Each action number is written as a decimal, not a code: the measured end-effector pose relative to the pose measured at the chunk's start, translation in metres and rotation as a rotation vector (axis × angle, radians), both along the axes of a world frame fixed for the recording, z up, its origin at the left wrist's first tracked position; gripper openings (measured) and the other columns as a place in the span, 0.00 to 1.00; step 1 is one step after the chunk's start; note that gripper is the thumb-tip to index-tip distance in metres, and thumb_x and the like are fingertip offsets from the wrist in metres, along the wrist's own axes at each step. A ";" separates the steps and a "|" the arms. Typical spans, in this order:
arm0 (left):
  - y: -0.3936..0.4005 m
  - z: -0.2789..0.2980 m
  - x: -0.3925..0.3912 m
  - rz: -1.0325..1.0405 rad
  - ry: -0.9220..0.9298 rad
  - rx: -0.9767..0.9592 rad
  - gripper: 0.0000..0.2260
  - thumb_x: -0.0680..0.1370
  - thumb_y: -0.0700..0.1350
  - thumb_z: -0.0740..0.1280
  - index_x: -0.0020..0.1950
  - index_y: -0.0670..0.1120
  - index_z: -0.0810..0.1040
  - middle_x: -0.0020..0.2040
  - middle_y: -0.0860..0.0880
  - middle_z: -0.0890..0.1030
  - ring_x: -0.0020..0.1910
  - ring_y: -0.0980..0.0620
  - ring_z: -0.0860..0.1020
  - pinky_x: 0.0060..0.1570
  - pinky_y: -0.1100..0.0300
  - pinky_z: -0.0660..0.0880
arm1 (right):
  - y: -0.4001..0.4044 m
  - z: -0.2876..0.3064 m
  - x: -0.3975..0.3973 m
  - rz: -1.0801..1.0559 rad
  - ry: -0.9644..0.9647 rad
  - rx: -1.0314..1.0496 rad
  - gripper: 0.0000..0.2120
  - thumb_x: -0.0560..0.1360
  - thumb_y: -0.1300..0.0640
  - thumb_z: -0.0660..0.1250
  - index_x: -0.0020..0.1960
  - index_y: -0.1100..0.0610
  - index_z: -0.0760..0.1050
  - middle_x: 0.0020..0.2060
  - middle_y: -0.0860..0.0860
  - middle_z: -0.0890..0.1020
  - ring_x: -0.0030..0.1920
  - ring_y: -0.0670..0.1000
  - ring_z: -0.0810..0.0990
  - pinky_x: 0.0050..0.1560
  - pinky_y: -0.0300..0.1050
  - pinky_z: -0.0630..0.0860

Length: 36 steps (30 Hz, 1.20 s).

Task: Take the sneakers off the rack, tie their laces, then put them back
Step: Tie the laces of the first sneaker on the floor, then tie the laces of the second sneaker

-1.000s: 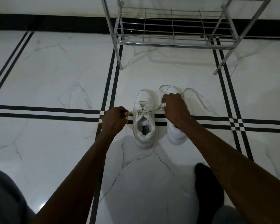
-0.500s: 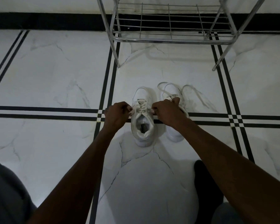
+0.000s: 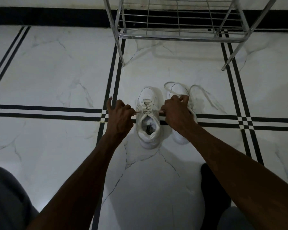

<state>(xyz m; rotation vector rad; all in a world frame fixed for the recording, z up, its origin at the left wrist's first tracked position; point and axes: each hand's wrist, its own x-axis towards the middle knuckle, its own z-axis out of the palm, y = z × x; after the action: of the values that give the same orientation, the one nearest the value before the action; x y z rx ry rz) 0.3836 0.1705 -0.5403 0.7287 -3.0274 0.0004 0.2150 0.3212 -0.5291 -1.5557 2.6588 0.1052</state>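
Note:
Two white sneakers stand side by side on the marble floor, toes toward the rack. On either side of the left sneaker [image 3: 148, 117], my left hand [image 3: 120, 115] and my right hand [image 3: 176, 112] each pinch one end of its lace and hold it taut across the top eyelets. The right sneaker [image 3: 178, 90] is half hidden behind my right hand; its laces [image 3: 206, 97] lie loose on the floor. The metal shoe rack [image 3: 181, 37] stands beyond the shoes with nothing on its lowest shelf.
White marble floor with black inlay stripes [image 3: 56, 112] spreads all around. The rack's front legs [image 3: 121, 53] touch down just beyond the sneakers. My knees and a dark sock [image 3: 213, 188] show at the bottom edge.
Both hands came in close to the left sneaker's tongue half a second ago, then drew apart again sideways, pulling the lace ends tight.

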 end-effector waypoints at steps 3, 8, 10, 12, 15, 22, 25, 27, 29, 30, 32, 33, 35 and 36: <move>-0.002 -0.003 0.000 0.010 0.023 0.062 0.10 0.66 0.37 0.74 0.45 0.48 0.86 0.42 0.50 0.87 0.55 0.43 0.79 0.70 0.33 0.59 | 0.002 0.002 0.002 -0.007 0.006 -0.012 0.09 0.67 0.65 0.66 0.39 0.53 0.81 0.39 0.48 0.82 0.52 0.57 0.76 0.55 0.56 0.58; 0.002 -0.010 -0.007 0.124 0.095 0.234 0.05 0.72 0.39 0.73 0.45 0.47 0.86 0.41 0.49 0.86 0.56 0.45 0.79 0.72 0.37 0.60 | -0.002 0.010 0.010 -0.035 0.049 0.001 0.09 0.68 0.67 0.65 0.33 0.55 0.73 0.37 0.54 0.82 0.52 0.62 0.77 0.58 0.61 0.67; -0.001 -0.012 -0.008 0.168 0.168 0.415 0.05 0.75 0.38 0.69 0.44 0.43 0.85 0.39 0.46 0.86 0.47 0.44 0.83 0.58 0.46 0.76 | -0.010 0.021 0.013 -0.056 0.052 0.019 0.12 0.67 0.68 0.66 0.33 0.54 0.68 0.37 0.55 0.82 0.52 0.62 0.77 0.58 0.59 0.67; -0.001 -0.009 -0.011 0.224 0.240 0.603 0.07 0.78 0.36 0.65 0.47 0.41 0.84 0.42 0.45 0.86 0.41 0.46 0.84 0.41 0.56 0.79 | -0.018 0.027 0.014 -0.042 -0.003 0.055 0.07 0.70 0.67 0.66 0.38 0.56 0.72 0.43 0.57 0.82 0.54 0.62 0.77 0.57 0.55 0.68; 0.005 0.003 -0.011 0.337 0.317 0.867 0.11 0.85 0.42 0.60 0.59 0.40 0.80 0.49 0.45 0.84 0.42 0.53 0.81 0.35 0.73 0.72 | -0.031 0.025 0.015 -0.152 -0.401 -0.002 0.05 0.75 0.63 0.64 0.49 0.63 0.77 0.50 0.62 0.81 0.54 0.63 0.80 0.46 0.48 0.72; 0.008 0.006 -0.003 0.588 0.406 1.470 0.26 0.85 0.61 0.49 0.69 0.47 0.77 0.57 0.50 0.81 0.55 0.48 0.80 0.46 0.58 0.77 | -0.044 0.015 0.023 -0.650 -1.029 -0.250 0.19 0.81 0.52 0.56 0.55 0.65 0.78 0.49 0.61 0.81 0.51 0.60 0.81 0.48 0.46 0.74; -0.002 0.007 0.002 0.622 0.465 1.447 0.26 0.85 0.62 0.47 0.60 0.51 0.80 0.58 0.47 0.81 0.56 0.47 0.80 0.45 0.57 0.77 | -0.051 0.010 0.031 -0.700 -1.149 -0.327 0.20 0.80 0.47 0.55 0.53 0.60 0.79 0.51 0.61 0.83 0.55 0.62 0.82 0.59 0.56 0.79; -0.009 0.011 0.006 0.660 0.484 1.410 0.26 0.85 0.63 0.46 0.52 0.54 0.81 0.54 0.47 0.83 0.52 0.49 0.80 0.44 0.57 0.77 | -0.056 0.011 0.037 -0.674 -1.171 -0.331 0.20 0.80 0.47 0.54 0.50 0.60 0.79 0.50 0.60 0.83 0.55 0.61 0.82 0.58 0.55 0.78; -0.015 0.015 0.007 0.671 0.468 1.383 0.28 0.85 0.62 0.45 0.56 0.51 0.81 0.54 0.46 0.82 0.53 0.47 0.80 0.47 0.56 0.77 | -0.057 0.012 0.041 -0.652 -1.189 -0.340 0.21 0.81 0.47 0.53 0.50 0.60 0.79 0.47 0.58 0.83 0.54 0.60 0.83 0.57 0.54 0.77; -0.017 0.014 0.007 0.664 0.452 1.359 0.29 0.85 0.62 0.44 0.59 0.49 0.81 0.55 0.46 0.82 0.54 0.47 0.79 0.49 0.56 0.77 | -0.056 0.011 0.040 -0.649 -1.203 -0.347 0.22 0.81 0.46 0.53 0.50 0.61 0.79 0.47 0.58 0.83 0.53 0.60 0.83 0.59 0.55 0.79; -0.017 0.010 0.005 0.616 0.443 1.212 0.26 0.85 0.61 0.45 0.54 0.50 0.80 0.50 0.49 0.81 0.52 0.48 0.79 0.51 0.53 0.78 | -0.049 0.012 0.036 -0.634 -1.199 -0.370 0.21 0.81 0.47 0.55 0.50 0.63 0.79 0.43 0.56 0.82 0.50 0.59 0.84 0.58 0.60 0.80; -0.016 0.009 0.003 0.596 0.452 1.052 0.25 0.85 0.62 0.47 0.51 0.50 0.79 0.48 0.48 0.81 0.52 0.47 0.80 0.54 0.49 0.79 | -0.044 0.013 0.032 -0.612 -1.162 -0.375 0.20 0.81 0.48 0.57 0.48 0.62 0.79 0.41 0.55 0.81 0.47 0.58 0.84 0.57 0.61 0.80; -0.013 0.010 -0.007 0.545 0.457 0.666 0.25 0.84 0.62 0.50 0.58 0.46 0.78 0.55 0.44 0.83 0.57 0.41 0.80 0.60 0.41 0.77 | -0.031 0.019 0.022 -0.562 -1.040 -0.417 0.15 0.80 0.49 0.61 0.48 0.59 0.80 0.41 0.54 0.82 0.47 0.57 0.84 0.56 0.60 0.81; -0.008 0.014 -0.015 0.486 0.477 0.515 0.23 0.84 0.60 0.52 0.62 0.45 0.78 0.59 0.43 0.82 0.60 0.41 0.78 0.63 0.41 0.75 | -0.023 0.025 0.015 -0.553 -0.990 -0.459 0.13 0.79 0.50 0.64 0.51 0.58 0.82 0.43 0.52 0.83 0.48 0.56 0.84 0.56 0.57 0.81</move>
<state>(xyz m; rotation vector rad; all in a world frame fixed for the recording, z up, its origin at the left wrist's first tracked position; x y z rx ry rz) 0.3688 0.1627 -0.5267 1.2604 -2.3369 -0.8300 0.2302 0.2977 -0.5045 -0.5545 2.1768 -1.0484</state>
